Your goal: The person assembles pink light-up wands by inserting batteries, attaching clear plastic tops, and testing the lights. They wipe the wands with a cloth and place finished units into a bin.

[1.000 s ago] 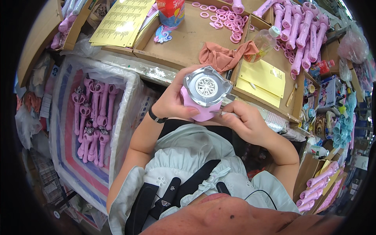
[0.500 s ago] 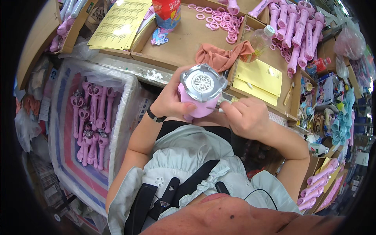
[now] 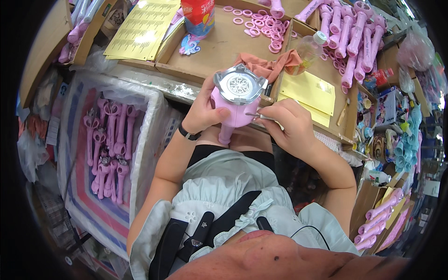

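Tilted since earlier, the smooth pink toy [image 3: 238, 116] with patterned silvery disc [image 3: 239, 85] fills the left hand's [image 3: 204, 111] curled grip; the right hand [image 3: 293, 125] pinches a slim metal-tipped tool [image 3: 255, 115].

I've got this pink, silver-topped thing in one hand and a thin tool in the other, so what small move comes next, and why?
Probably keep the pink piece steady in your left hand and gently guide the slim tool against its side: your right hand has the tip right there, though I can't tell whether it touches.
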The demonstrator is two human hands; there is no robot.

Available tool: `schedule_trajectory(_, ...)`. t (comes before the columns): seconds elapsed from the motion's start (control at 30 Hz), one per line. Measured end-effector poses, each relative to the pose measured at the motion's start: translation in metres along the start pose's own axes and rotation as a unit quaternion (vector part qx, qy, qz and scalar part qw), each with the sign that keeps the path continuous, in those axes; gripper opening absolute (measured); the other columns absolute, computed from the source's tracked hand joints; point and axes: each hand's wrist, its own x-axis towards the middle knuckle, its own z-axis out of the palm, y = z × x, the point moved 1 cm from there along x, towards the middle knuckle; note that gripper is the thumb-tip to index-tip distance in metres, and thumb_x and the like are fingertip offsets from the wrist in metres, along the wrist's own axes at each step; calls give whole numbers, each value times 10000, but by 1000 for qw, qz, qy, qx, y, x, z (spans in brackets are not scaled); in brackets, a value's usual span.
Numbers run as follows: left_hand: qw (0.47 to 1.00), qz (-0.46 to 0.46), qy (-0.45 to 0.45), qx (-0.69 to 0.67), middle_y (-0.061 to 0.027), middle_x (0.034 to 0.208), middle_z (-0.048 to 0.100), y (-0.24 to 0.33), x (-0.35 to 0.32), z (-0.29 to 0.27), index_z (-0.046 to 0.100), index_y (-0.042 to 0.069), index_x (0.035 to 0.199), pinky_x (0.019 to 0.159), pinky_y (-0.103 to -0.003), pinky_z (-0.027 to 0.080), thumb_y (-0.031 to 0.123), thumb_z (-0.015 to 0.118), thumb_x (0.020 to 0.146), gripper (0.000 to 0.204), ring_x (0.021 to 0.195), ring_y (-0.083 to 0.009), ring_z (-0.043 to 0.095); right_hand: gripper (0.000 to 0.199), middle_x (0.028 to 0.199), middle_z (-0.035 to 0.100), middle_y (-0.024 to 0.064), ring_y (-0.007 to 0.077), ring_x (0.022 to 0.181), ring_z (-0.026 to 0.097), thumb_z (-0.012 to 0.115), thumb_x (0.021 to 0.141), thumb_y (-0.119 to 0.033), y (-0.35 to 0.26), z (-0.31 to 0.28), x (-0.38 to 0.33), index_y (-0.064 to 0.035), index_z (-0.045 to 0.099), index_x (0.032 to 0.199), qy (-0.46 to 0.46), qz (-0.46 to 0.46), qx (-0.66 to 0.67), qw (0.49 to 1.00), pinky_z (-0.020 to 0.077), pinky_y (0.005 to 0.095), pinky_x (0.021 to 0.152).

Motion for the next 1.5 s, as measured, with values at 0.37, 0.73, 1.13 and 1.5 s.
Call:
schedule_trajectory(0.37, 982, 163, 82, 46, -163, 1394, 354, -34, -13, -1, 105, 116, 1442, 1029, -448, 391, 460, 894, 506, 1272, 1265, -296, 423, 244, 916, 640, 106, 284, 702, 585, 669, 814, -77, -1, 24, 7, -37, 570, 1034, 90, 31, 102, 990, 480, 350, 642)
schedule_trajectory(0.73, 987, 133, 94, 15, -153, 1356, 391, 13, -3, -25, 182, 32, 1415, 1016, -413, 399, 537, 816, 620, 1135, 1241, -263, 448, 272, 918, 605, 103, 254, 834, 590, 666, 727, 78, -10, 44, 44, -53, 586, 952, 168, -178, 49, 968, 485, 309, 690)
schedule_trajectory(1.13, 951, 29, 120, -284, -322, 1205, 509, 35, 3, -74, 358, -19, 1344, 541, -284, 591, 778, 359, 799, 965, 839, -342, 668, 155, 1030, 596, 116, 331, 875, 559, 625, 810, -123, 77, 97, 62, -58, 604, 949, 110, 125, -132, 977, 433, 423, 801)
schedule_trajectory(1.5, 933, -35, 218, -286, -125, 1056, 631, 23, -1, -38, 485, 69, 1262, 616, -326, 561, 732, 339, 850, 794, 818, -235, 655, 229, 1042, 563, 85, 258, 757, 602, 705, 715, -106, -7, 94, 71, -64, 585, 905, 129, -100, -78, 984, 501, 347, 654)
